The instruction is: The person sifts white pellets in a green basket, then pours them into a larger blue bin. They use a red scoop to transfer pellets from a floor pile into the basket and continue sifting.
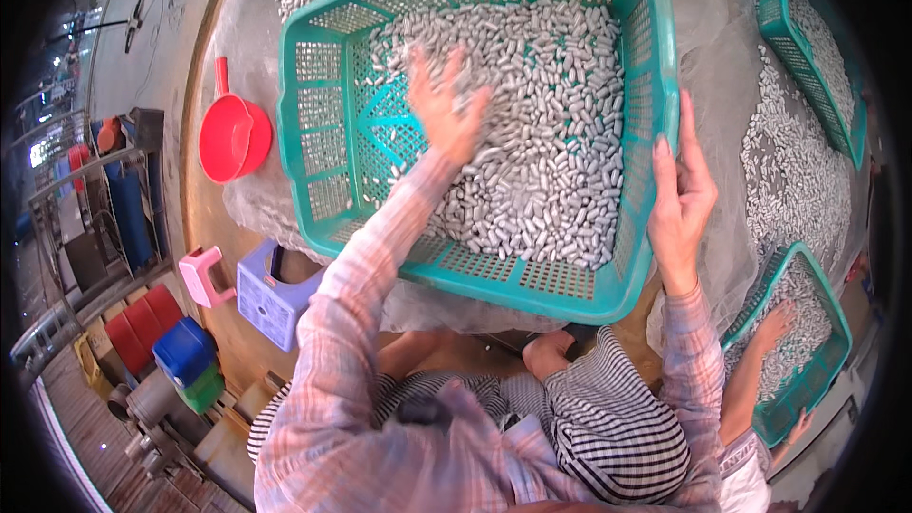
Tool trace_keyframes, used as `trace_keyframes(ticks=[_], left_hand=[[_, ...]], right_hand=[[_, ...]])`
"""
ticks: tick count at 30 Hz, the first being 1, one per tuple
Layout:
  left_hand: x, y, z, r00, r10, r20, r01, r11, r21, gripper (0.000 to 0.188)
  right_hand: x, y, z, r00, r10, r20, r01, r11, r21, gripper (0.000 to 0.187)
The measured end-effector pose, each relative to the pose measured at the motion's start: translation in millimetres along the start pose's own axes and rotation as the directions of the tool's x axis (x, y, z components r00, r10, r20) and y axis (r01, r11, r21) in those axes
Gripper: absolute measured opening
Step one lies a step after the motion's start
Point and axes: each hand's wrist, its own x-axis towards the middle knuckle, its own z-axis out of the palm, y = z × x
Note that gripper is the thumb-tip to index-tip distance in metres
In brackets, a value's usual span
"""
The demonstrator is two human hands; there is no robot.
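A large green plastic basket (pixel 621 309) with slotted sides sits in front of me, holding a heap of small silvery-grey capsule-shaped pieces (pixel 546 166). My left hand (pixel 448 109) is inside it, fingers spread over the heap and slightly smeared by motion. Under that hand's left side, the bare green mesh bottom shows through. On the basket's right wall, my right hand (pixel 682 199) grips the rim. Its thumb lies along the rim and its other fingers reach up the outside.
Clear plastic sheeting (pixel 717 47) lies beneath, with more grey pieces (pixel 798 171) piled at right. A red dipper (pixel 233 138), pink stool (pixel 205 275) and purple stool (pixel 273 294) stand left. At lower right, another person's hand (pixel 777 325) works in a green basket (pixel 836 328).
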Motion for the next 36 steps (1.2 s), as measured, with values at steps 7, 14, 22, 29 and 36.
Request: trace_keyframes(ticks=[7,14,22,29,36], left_hand=[[-49,145,6,0.660,0.441,0.608,-0.327,0.897,-0.296,0.064],[18,-26,-37,0.786,0.396,0.474,-0.508,0.851,0.132,0.060],[-28,166,30,0.861,0.277,0.427,-0.179,0.950,-0.255,0.067],[14,-4,-52,0.734,0.271,0.623,-0.445,0.885,0.139,0.049],[19,120,49,0.994,0.017,0.106,-0.021,0.999,0.035,0.063]], right_hand=[[13,-23,-9,0.993,0.110,0.051,-0.107,0.993,-0.051,0.046],[30,-24,-11,0.995,0.100,-0.022,-0.101,0.993,-0.067,0.046],[22,-38,-12,0.994,0.111,0.018,-0.107,0.984,-0.145,0.046],[33,-69,-8,0.996,0.055,-0.066,-0.061,0.994,-0.089,0.045],[9,-61,-11,0.998,0.047,-0.041,-0.051,0.994,-0.101,0.046]])
